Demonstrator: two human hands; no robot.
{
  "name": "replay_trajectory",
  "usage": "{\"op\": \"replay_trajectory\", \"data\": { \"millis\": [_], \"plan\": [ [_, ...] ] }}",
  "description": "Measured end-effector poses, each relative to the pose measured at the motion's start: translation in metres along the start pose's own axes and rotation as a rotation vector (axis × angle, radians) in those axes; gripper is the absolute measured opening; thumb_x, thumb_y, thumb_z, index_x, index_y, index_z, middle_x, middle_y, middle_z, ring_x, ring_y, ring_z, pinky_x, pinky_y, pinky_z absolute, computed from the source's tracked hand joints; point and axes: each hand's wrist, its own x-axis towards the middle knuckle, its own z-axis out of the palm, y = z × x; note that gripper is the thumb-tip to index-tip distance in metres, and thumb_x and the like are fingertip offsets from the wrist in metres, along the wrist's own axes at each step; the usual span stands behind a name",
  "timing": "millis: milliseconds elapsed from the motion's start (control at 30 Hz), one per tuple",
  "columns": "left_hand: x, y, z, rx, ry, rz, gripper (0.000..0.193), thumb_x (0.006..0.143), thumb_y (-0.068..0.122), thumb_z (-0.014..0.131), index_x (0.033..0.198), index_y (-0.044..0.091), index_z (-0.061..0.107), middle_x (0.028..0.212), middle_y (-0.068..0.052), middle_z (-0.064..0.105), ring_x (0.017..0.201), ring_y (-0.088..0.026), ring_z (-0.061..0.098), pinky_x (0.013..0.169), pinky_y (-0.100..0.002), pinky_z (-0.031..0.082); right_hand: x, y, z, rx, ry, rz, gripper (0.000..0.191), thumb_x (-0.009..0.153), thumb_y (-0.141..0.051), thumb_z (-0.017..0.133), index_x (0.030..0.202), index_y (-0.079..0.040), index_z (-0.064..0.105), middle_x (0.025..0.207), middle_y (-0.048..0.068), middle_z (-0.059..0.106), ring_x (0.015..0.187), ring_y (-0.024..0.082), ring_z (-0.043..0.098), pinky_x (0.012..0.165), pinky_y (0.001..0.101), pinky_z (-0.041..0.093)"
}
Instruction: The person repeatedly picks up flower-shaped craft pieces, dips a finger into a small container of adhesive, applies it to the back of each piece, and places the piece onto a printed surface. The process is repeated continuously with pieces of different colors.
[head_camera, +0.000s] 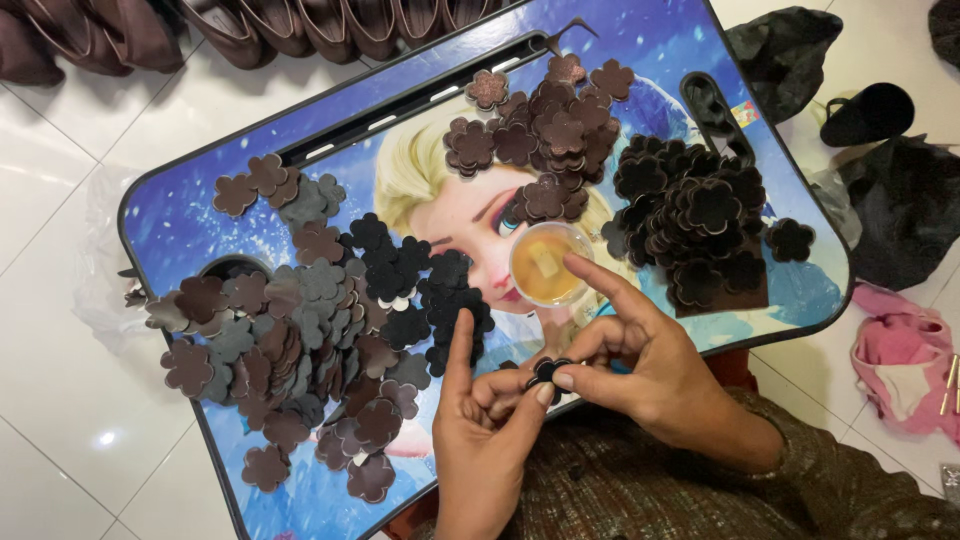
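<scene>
Two hands met at about six o'clock on the printed lap tray (200, 215), pinching one small dark flower-shaped piece (546, 371) between them. The left hand (485, 425) closed thumb and middle fingers on the piece's near edge, its forefinger standing straight up. The right hand (640, 365) gripped the far edge with thumb and bent fingers, while its forefinger stretched toward the small round cup of amber glue (549, 264) just beyond, at about twelve o'clock from the piece.

Judging by the heaps, much was sorted and much remained. At nine o'clock lay a wide loose spread of brown and grey flower cut-outs (290, 340), single layers scattered and overlapping. Nearer the centre sat a cluster of black flowers (420, 290). At one o'clock rested a pile of brown flowers (545, 135), and at two to three o'clock a tighter mound of dark, thicker-looking flowers (690, 215), possibly pieces already stuck together, though that could not be told for sure. One dark flower (790, 240) lay apart at three o'clock.

Beyond the tray, a pink cloth (900, 360) lay on the white tile floor (60, 200) at four o'clock.
</scene>
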Motion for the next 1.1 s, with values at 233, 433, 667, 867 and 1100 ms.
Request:
{"op": "replay_trajectory", "data": {
  "millis": [233, 433, 667, 867, 1100],
  "plan": [
    [-0.002, -0.003, 0.0, 0.08, 0.005, 0.055, 0.101, 0.084, -0.007, 0.072, 0.165, 0.007, 0.013, 0.089, -0.006, 0.074, 0.086, -0.011, 0.072, 0.084, -0.026, 0.058, -0.003, 0.003, -0.002, 0.047, -0.016, -0.001, 0.098, 0.082, 0.001, 0.077, 0.165, -0.01, 0.026, 0.079, 0.002, 0.07, 0.071, 0.005, 0.059, 0.066, 0.0231, 0.046],
    [-0.003, -0.004, -0.001, 0.109, -0.025, 0.072, 0.095, 0.084, -0.007, 0.072, 0.162, 0.005, 0.02, 0.093, -0.005, 0.075, 0.089, -0.011, 0.072, 0.086, -0.027, 0.057, -0.006, 0.003, -0.003, -0.034, -0.009, -0.023, 0.099, 0.081, -0.002, 0.079, 0.165, -0.011, 0.026, 0.079, 0.0, 0.071, 0.069, 0.004, 0.056, 0.064, 0.0218, 0.043],
    [0.003, -0.016, -0.003, 0.05, -0.048, 0.055, 0.087, 0.084, -0.006, 0.072, 0.16, 0.004, 0.031, 0.087, -0.006, 0.073, 0.083, -0.011, 0.068, 0.081, -0.026, 0.055, -0.018, 0.005, -0.011, -0.015, -0.055, -0.071, 0.103, 0.081, -0.004, 0.081, 0.165, -0.011, 0.022, 0.082, 0.0, 0.074, 0.073, 0.004, 0.058, 0.068, 0.0218, 0.044],
    [0.01, -0.029, -0.001, 0.048, -0.085, 0.071, 0.091, 0.082, -0.008, 0.075, 0.161, 0.003, 0.031, 0.085, -0.006, 0.072, 0.092, -0.011, 0.069, 0.094, -0.027, 0.054, -0.022, 0.012, -0.025, 0.06, -0.04, -0.002, 0.103, 0.082, -0.001, 0.081, 0.166, -0.013, 0.022, 0.084, 0.001, 0.074, 0.075, 0.004, 0.058, 0.071, 0.0224, 0.046],
    [0.009, -0.027, -0.001, 0.033, -0.048, 0.102, 0.088, 0.083, -0.006, 0.071, 0.159, 0.006, 0.029, 0.102, -0.01, 0.077, 0.093, -0.012, 0.073, 0.084, -0.027, 0.058, -0.024, 0.027, -0.041, -0.133, 0.168, -0.148, 0.109, 0.077, 0.0, 0.083, 0.166, -0.01, 0.02, 0.089, 0.002, 0.074, 0.081, 0.006, 0.065, 0.074, 0.022, 0.052]
  ]
}}
